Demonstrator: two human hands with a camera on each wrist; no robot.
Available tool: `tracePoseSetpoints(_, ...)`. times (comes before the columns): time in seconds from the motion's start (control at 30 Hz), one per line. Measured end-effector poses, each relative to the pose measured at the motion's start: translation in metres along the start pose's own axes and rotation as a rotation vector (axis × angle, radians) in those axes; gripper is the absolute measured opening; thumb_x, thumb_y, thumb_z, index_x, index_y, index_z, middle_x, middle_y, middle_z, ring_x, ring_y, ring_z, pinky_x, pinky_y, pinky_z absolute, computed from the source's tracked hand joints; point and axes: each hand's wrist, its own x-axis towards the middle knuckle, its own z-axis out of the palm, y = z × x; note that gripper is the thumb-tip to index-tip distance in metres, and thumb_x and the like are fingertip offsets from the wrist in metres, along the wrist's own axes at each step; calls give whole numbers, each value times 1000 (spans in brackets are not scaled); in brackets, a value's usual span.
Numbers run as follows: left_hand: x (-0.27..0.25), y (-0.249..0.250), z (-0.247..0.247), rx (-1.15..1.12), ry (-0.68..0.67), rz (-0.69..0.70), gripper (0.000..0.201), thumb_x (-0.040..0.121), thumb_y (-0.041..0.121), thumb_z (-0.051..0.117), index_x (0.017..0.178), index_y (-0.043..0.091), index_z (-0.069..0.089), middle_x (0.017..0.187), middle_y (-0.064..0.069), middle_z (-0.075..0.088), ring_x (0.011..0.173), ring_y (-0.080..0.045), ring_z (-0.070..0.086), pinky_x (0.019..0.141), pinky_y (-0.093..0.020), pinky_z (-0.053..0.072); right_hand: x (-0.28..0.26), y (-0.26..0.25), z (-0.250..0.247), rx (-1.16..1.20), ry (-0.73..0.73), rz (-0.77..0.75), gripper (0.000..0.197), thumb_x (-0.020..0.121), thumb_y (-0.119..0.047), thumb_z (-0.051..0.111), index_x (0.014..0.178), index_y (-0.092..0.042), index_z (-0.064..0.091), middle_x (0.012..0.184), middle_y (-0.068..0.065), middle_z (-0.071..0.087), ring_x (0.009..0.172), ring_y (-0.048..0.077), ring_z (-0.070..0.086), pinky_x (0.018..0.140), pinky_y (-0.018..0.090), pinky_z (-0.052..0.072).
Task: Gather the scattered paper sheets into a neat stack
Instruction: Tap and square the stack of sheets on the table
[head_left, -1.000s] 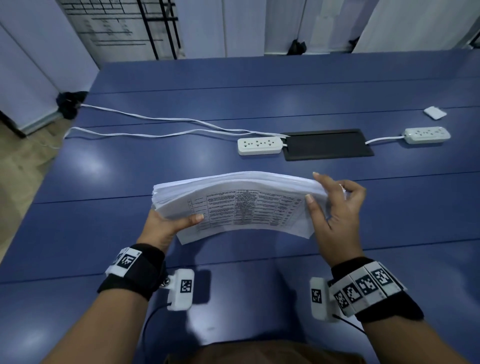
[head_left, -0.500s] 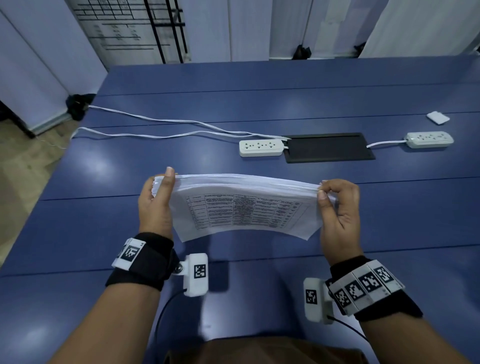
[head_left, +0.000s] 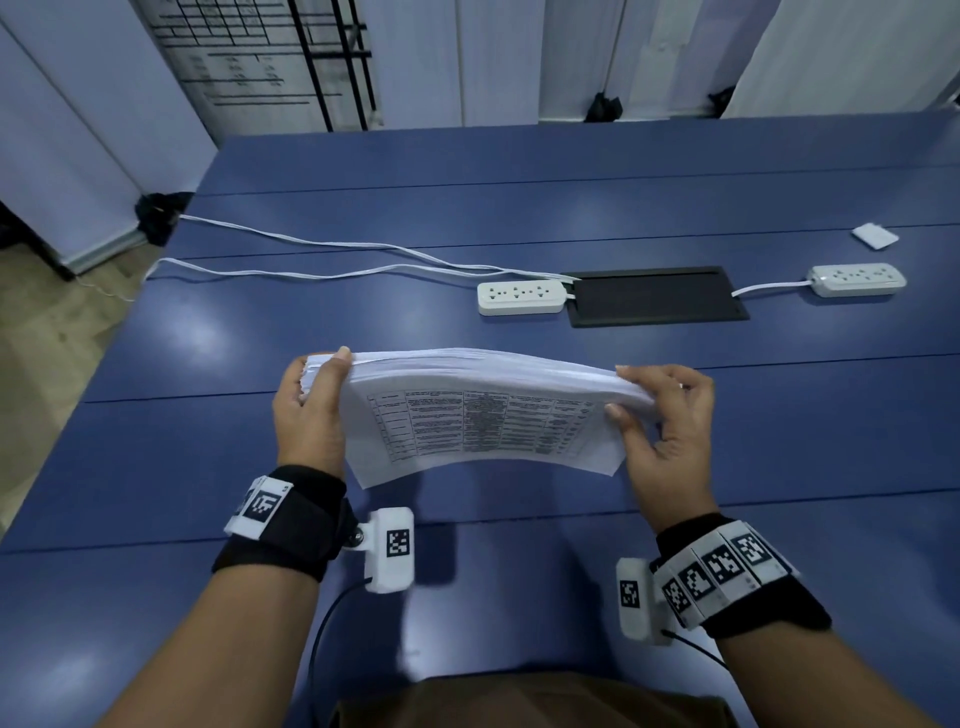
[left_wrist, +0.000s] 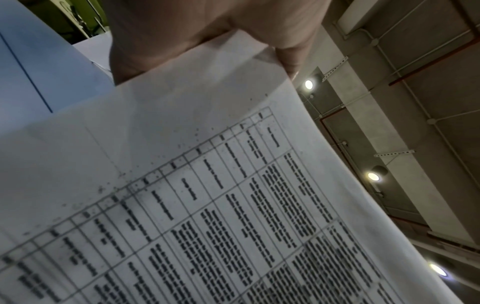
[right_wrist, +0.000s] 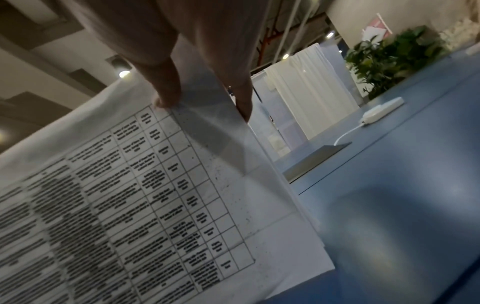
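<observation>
A thick stack of white paper sheets (head_left: 483, 415) with a printed table on the near face stands on edge, tilted toward me, its lower edge close to the blue table (head_left: 467, 571). My left hand (head_left: 311, 410) grips the stack's left end, thumb over the top edge. My right hand (head_left: 660, 410) holds the right end, thumb on the near face and fingers behind. The left wrist view shows the printed sheet (left_wrist: 207, 185) under my left hand (left_wrist: 207, 35). In the right wrist view my right hand's fingertips (right_wrist: 168, 100) press the same sheet (right_wrist: 130, 205).
Beyond the stack lie a white power strip (head_left: 522, 297), a black panel set in the table (head_left: 657, 296) and a second power strip (head_left: 857, 279). White cables (head_left: 311, 260) run left toward the table edge. A small white object (head_left: 875, 236) lies far right.
The left hand shifted from under the stack's corner to gripping its left end with the thumb up. The right hand regripped the right end. The stack now stands more upright.
</observation>
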Motion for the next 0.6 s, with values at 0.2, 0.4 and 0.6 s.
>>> tracePoseSetpoints(0.2,-2,3,3,31,-4,31,31,68,48,79,75,26,59,68,12,60,60,-7,55,57,-19,45,-2,-3,0,-27,-15,-37,43,91,-6,60,128,-28,55,109,4,37,103,-1,44,95,8,34)
tracePoseSetpoints(0.4,1,2,-1,53,30,13,29,71,45,77,67,26,55,64,8,53,60,-15,50,58,-24,41,-1,-4,-3,-53,39,-57,28,94,-7,56,114,-26,62,101,4,39,94,-5,45,85,8,40)
tracePoseSetpoints(0.6,-2,4,2,48,23,29,21,74,40,75,74,27,59,71,4,56,60,-14,51,53,-21,41,-6,-3,-3,-137,9,-109,34,92,-2,58,118,-22,64,107,6,37,105,-11,39,90,2,33)
